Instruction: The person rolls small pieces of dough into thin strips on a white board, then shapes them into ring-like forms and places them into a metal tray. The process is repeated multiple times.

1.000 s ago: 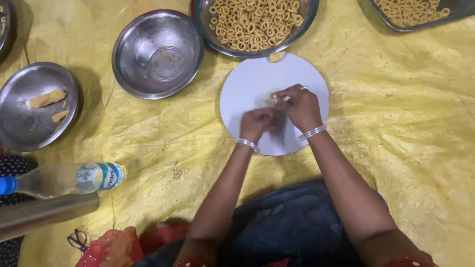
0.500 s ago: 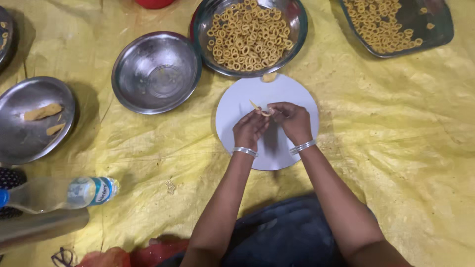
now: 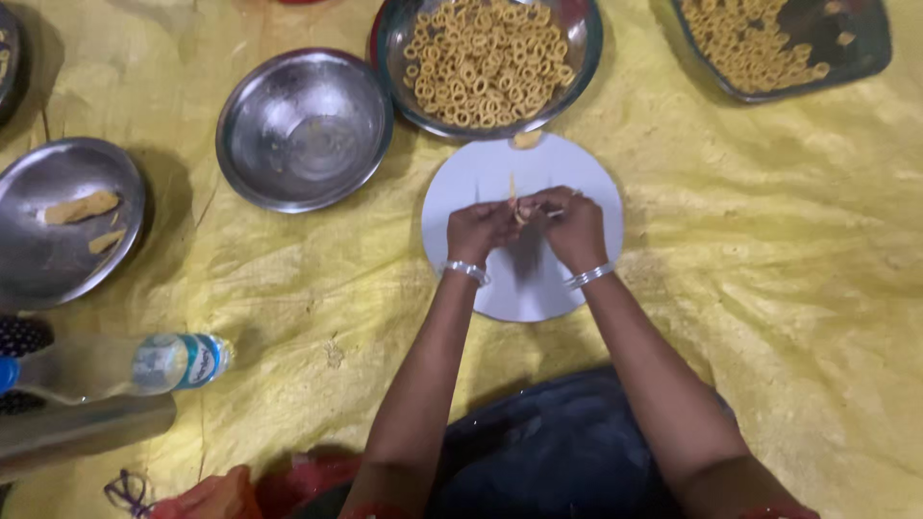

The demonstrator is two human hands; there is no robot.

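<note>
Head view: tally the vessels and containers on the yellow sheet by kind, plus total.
Steel bowls: 2, an empty bowl and a bowl of dough rings
Steel plates: 1, plate with dough pieces
Dark trays: 1, tray of rings
White round boards: 1, board
Plastic bottles: 1, bottle
Total: 6

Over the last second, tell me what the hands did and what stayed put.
Both hands drew together and lifted the dough strip off the white disc; the left hand and right hand now pinch it between them. The bowl of rings and empty steel bowl stayed put.
</note>
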